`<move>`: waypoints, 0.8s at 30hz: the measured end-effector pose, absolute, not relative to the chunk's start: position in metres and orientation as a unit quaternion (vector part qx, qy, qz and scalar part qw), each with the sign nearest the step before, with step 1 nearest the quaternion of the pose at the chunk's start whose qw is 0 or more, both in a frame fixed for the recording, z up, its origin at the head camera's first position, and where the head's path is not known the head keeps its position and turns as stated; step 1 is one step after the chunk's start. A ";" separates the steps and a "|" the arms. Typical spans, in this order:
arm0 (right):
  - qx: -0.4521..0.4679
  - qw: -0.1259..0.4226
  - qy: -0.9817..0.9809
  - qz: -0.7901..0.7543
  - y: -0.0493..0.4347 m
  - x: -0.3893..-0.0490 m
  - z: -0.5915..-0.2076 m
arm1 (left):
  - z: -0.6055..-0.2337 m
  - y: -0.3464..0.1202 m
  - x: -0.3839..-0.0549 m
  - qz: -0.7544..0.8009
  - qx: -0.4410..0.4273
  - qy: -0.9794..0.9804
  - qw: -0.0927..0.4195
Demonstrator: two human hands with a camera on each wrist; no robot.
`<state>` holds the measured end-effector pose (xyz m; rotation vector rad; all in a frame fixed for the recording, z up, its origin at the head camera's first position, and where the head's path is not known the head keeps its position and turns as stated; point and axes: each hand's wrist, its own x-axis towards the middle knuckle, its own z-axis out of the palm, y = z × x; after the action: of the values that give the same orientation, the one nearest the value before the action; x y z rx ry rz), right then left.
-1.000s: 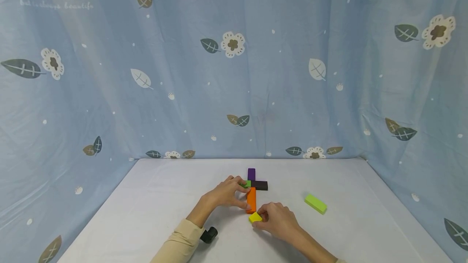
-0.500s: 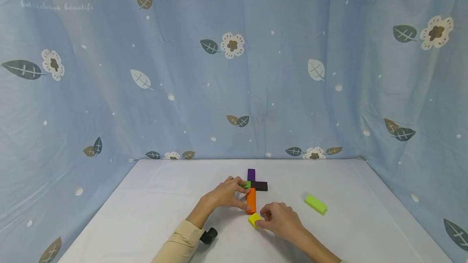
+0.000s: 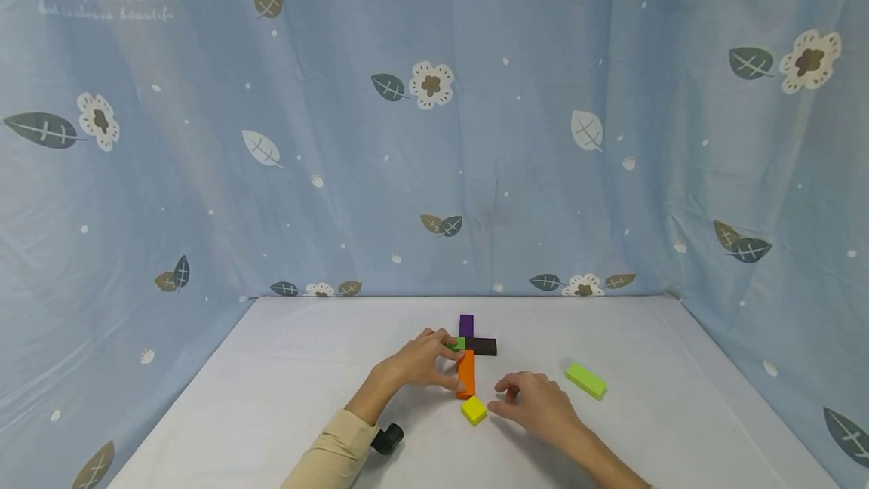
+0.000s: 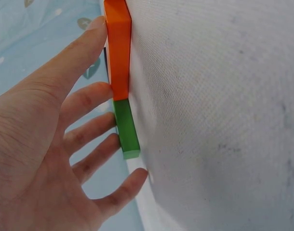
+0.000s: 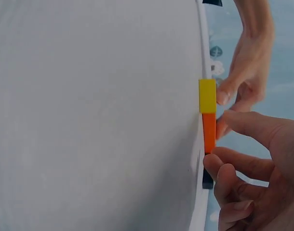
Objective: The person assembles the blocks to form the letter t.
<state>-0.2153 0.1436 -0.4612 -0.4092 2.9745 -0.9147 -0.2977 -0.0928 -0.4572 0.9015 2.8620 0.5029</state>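
My left hand [image 3: 424, 359] rests over the laid-out blocks. In the left wrist view its thumb [image 4: 95, 31] and index finger touch the orange block [image 4: 119, 53], while other fingertips lie along the green block [image 4: 126, 126]. Just off the orange block's near end lies a small yellow block [image 3: 474, 410], turned at an angle. My right hand [image 3: 539, 406] is to the right of the yellow block, apart from it, fingers loosely bent and holding nothing. Beyond the orange block are a black block [image 3: 482, 346] pointing right and a purple block [image 3: 466, 325] pointing away.
A light green block [image 3: 586, 381] lies alone on the white table [image 3: 652, 345] at the right. Near the left sleeve [image 3: 336, 447] there is a small black object [image 3: 388, 439]. A blue patterned curtain [image 3: 516, 172] hangs behind and along both sides.
The right hand has let go of the yellow block and drawn back to the right. The yellow block stays by the orange block's end. The left hand has kept its place.
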 end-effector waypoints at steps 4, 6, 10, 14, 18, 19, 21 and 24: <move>-0.112 -0.001 0.950 -0.291 0.150 -0.218 -0.462 | -0.458 -0.093 -0.299 0.164 0.295 0.940 0.051; -0.100 -0.003 0.953 -0.286 0.154 -0.219 -0.462 | -0.458 -0.093 -0.299 0.163 0.296 0.940 0.051; -0.083 -0.012 0.958 -0.276 0.161 -0.222 -0.461 | -0.458 -0.093 -0.300 0.164 0.299 0.939 0.051; -0.071 -0.013 0.957 -0.281 0.169 -0.224 -0.461 | -0.458 -0.093 -0.300 0.163 0.302 0.938 0.052; -0.060 -0.014 0.959 -0.276 0.176 -0.226 -0.459 | -0.457 -0.094 -0.299 0.164 0.303 0.937 0.052; -0.060 -0.015 0.960 -0.272 0.177 -0.227 -0.459 | -0.457 -0.094 -0.299 0.165 0.303 0.937 0.052; -0.059 -0.017 0.962 -0.268 0.181 -0.227 -0.457 | -0.457 -0.094 -0.299 0.168 0.302 0.937 0.053; -0.061 -0.024 0.961 -0.267 0.188 -0.227 -0.455 | -0.457 -0.093 -0.298 0.167 0.302 0.937 0.052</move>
<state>-0.2265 0.1880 -0.4545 -0.1941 3.0680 -0.8524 -0.2984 -0.0932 -0.4571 0.9187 2.8504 0.5084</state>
